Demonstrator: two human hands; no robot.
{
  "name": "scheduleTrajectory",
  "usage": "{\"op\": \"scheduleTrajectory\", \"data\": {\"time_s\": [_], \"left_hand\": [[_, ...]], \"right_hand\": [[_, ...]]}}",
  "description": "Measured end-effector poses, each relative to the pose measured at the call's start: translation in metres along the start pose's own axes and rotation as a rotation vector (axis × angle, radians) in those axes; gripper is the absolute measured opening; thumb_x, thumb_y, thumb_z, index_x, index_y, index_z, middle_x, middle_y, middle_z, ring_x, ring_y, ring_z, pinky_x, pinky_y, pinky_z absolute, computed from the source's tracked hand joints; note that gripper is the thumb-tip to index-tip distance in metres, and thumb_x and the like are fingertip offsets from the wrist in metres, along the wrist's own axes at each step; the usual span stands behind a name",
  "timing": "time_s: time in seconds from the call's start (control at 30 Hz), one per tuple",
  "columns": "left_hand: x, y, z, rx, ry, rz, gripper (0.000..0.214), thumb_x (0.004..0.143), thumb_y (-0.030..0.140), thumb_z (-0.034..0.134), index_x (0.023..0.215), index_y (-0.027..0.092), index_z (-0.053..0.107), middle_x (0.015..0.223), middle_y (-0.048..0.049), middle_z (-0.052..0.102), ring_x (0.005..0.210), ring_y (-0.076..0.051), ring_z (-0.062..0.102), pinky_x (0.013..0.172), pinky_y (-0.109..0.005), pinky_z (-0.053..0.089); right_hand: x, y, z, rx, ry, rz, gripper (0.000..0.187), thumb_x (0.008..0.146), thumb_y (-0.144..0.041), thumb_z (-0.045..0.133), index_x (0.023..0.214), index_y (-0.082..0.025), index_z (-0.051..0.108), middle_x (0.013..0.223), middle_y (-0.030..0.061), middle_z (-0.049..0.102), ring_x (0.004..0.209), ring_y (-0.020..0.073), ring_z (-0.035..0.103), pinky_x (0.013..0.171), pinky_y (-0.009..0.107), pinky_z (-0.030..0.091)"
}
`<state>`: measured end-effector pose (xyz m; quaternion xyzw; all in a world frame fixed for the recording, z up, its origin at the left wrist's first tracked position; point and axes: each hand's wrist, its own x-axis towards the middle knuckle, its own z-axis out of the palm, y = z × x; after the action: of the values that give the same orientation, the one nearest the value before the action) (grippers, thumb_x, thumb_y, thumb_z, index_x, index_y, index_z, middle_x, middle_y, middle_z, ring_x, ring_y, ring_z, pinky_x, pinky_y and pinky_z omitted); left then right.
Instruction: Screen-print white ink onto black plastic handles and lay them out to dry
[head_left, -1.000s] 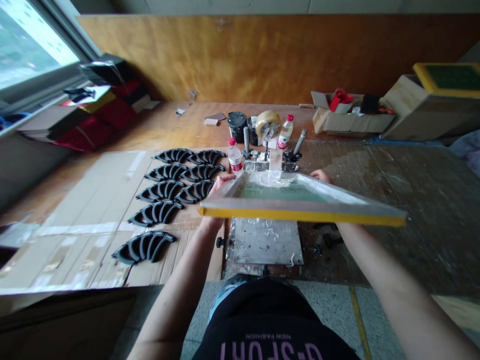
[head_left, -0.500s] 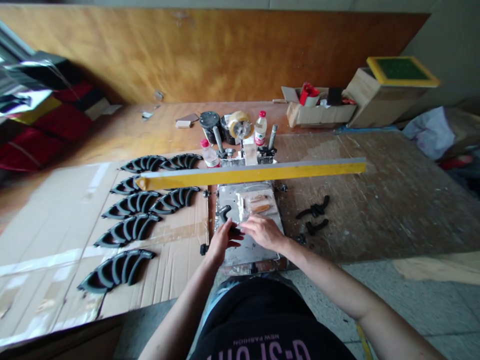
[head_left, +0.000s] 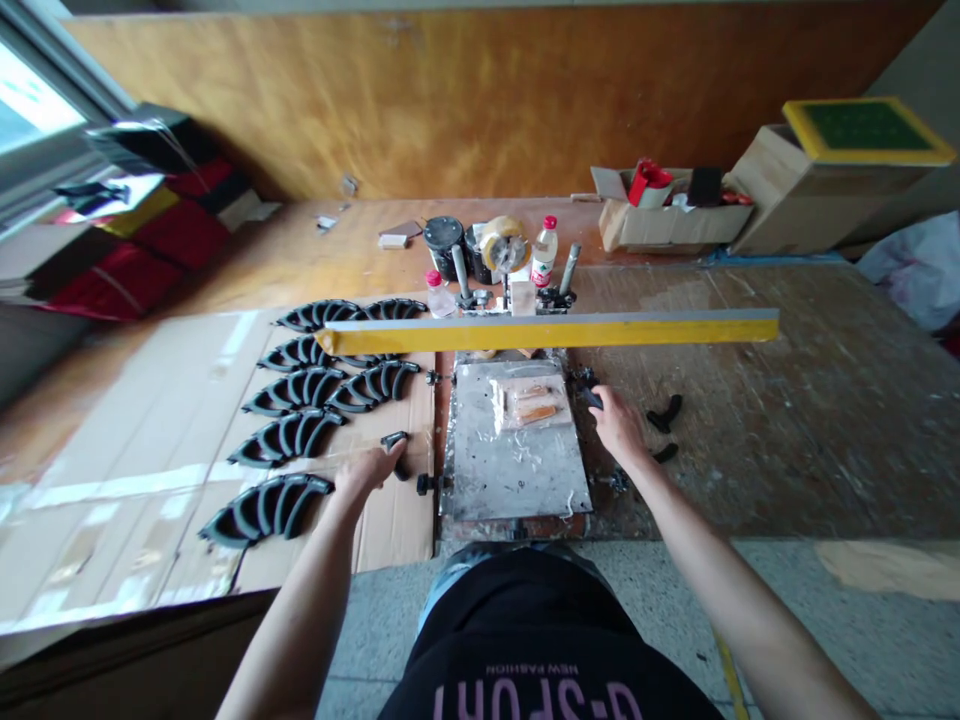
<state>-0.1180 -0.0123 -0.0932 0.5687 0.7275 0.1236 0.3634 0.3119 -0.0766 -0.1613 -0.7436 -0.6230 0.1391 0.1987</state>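
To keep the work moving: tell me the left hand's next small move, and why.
Probably release the black piece from the left hand onto the cardboard, beside the black rows: it already seems to sit at the cardboard, close to those rows.

Yellow-edged screen frame (head_left: 551, 331), seen edge-on, hides the far end of the grey metal plate (head_left: 510, 470) and part of a black ribbed arched piece (head_left: 296, 353). Small black piece (head_left: 395, 440) partly covered by left hand (head_left: 366, 468); right hand (head_left: 619, 425) hides most of another black piece (head_left: 590, 398). Tan strips under clear film (head_left: 525, 400): too small to tell. Black printed shirt (head_left: 532, 660) cut off by near edge.
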Motion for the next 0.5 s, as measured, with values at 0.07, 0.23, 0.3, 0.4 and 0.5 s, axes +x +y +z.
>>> {"op": "scheduleTrajectory", "data": {"time_s": [0.07, 0.23, 0.3, 0.4, 0.5], "left_hand": [[0.006, 0.030, -0.010, -0.050, 0.011, 0.047, 0.038, 0.076, 0.055, 0.058, 0.079, 0.018, 0.065, 0.041, 0.0007, 0.048, 0.041, -0.017, 0.050, 0.049, -0.025, 0.038], [0.005, 0.130, -0.021, -0.465, 0.126, 0.324, 0.054, 0.088, 0.062, 0.036, 0.080, 0.015, 0.062, 0.056, -0.0027, 0.058, 0.042, -0.010, 0.045, 0.042, -0.020, 0.033], [-0.005, 0.161, -0.017, -0.575, 0.150, 0.406, 0.058, 0.091, 0.061, 0.031, 0.073, 0.015, 0.061, 0.054, -0.0028, 0.055, 0.042, -0.009, 0.043, 0.042, -0.020, 0.033], [-0.024, 0.176, -0.009, -0.619, 0.170, 0.415, 0.061, 0.091, 0.062, 0.030, 0.079, 0.013, 0.064, 0.057, -0.0034, 0.057, 0.048, -0.011, 0.050, 0.047, -0.021, 0.039], [-0.042, 0.158, -0.002, -0.644, 0.095, 0.377, 0.061, 0.088, 0.065, 0.036, 0.096, 0.013, 0.067, 0.074, -0.0057, 0.065, 0.065, -0.015, 0.060, 0.060, -0.025, 0.048]], "right_hand": [[0.014, -0.029, 0.005, 0.126, 0.009, -0.258, 0.035, 0.086, -0.012, 0.057, 0.121, -0.021, 0.059, 0.108, 0.0093, 0.066, 0.101, 0.0227, 0.059, 0.088, 0.037, 0.047], [0.035, -0.078, 0.025, 0.157, -0.079, -0.492, 0.024, 0.087, -0.012, 0.057, 0.107, -0.019, 0.069, 0.101, 0.0083, 0.062, 0.097, 0.0208, 0.055, 0.090, 0.035, 0.048], [0.033, -0.085, 0.029, 0.108, -0.073, -0.499, 0.026, 0.089, -0.013, 0.054, 0.110, -0.019, 0.069, 0.099, 0.0093, 0.062, 0.098, 0.0217, 0.054, 0.090, 0.036, 0.048], [0.027, -0.080, 0.023, 0.065, -0.024, -0.508, 0.028, 0.088, -0.013, 0.056, 0.111, -0.020, 0.069, 0.101, 0.0092, 0.066, 0.101, 0.0216, 0.056, 0.091, 0.036, 0.048], [0.031, -0.053, 0.003, 0.114, 0.021, -0.422, 0.020, 0.089, -0.017, 0.052, 0.094, -0.014, 0.072, 0.087, 0.0046, 0.069, 0.085, 0.0146, 0.060, 0.083, 0.027, 0.051]]}}
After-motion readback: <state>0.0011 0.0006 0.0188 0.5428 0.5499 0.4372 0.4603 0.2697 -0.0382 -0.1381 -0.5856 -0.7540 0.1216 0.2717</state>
